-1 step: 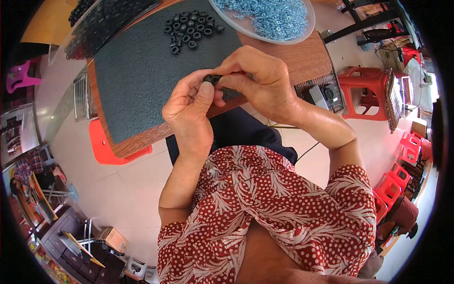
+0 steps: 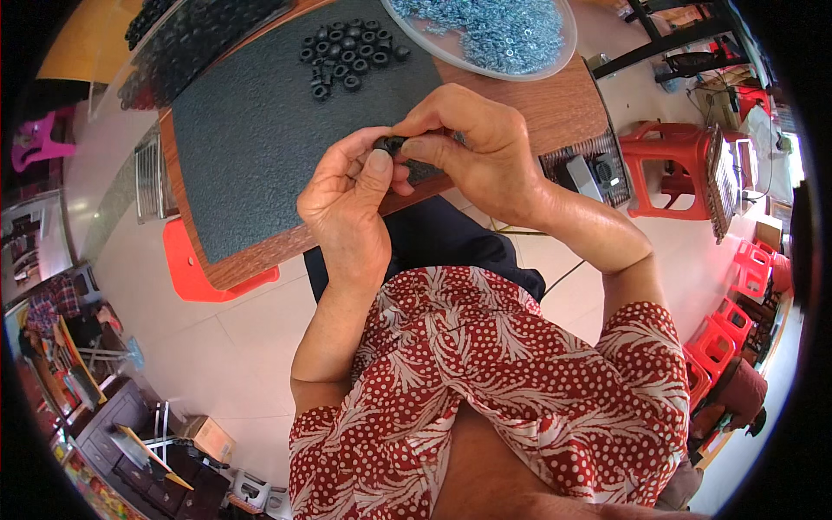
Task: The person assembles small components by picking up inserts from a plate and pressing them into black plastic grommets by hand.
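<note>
Just past the table's near edge, my left hand pinches a small black ring-like part between thumb and fingers. My right hand meets it there, thumb and forefinger closed on the part's right side. Fingers cover much of the part, so its exact shape cannot be made out. A cluster of similar small black round parts, several with a hole in the middle, lies farther off on the dark textured mat.
A round pale tray heaped with small shiny bluish metal rings stands at the table's far right. At far left is a clear container of black parts. Red stools stand right of the wooden table; another red stool is partly under it.
</note>
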A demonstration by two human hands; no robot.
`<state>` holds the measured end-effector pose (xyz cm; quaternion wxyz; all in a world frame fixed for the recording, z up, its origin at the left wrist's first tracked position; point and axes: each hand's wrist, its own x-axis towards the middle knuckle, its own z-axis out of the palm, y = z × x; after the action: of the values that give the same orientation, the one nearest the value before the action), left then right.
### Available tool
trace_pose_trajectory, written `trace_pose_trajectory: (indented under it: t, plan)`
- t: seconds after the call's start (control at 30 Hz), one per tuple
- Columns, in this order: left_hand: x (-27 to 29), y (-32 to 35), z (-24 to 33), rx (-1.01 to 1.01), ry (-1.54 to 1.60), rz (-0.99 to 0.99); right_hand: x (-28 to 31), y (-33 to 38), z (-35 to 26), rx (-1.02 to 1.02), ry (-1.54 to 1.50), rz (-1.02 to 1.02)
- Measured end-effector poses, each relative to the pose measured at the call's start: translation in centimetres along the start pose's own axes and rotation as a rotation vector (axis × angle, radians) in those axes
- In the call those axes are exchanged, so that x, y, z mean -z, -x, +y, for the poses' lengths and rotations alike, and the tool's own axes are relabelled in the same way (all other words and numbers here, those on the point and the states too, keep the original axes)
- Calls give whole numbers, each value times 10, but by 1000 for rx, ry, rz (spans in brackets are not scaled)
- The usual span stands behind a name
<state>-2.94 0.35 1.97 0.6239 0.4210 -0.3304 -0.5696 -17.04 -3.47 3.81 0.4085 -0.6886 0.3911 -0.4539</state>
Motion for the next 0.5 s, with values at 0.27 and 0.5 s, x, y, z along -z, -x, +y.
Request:
trace_pose_trajectory:
  t: [0.27,0.5]
  plan:
    - [-4,1,-1,8,-46,3,5,-2,2,18,48,-16]
    - [-3,1,-3,-24,-93,9,7,-3,2,-4,136,-79]
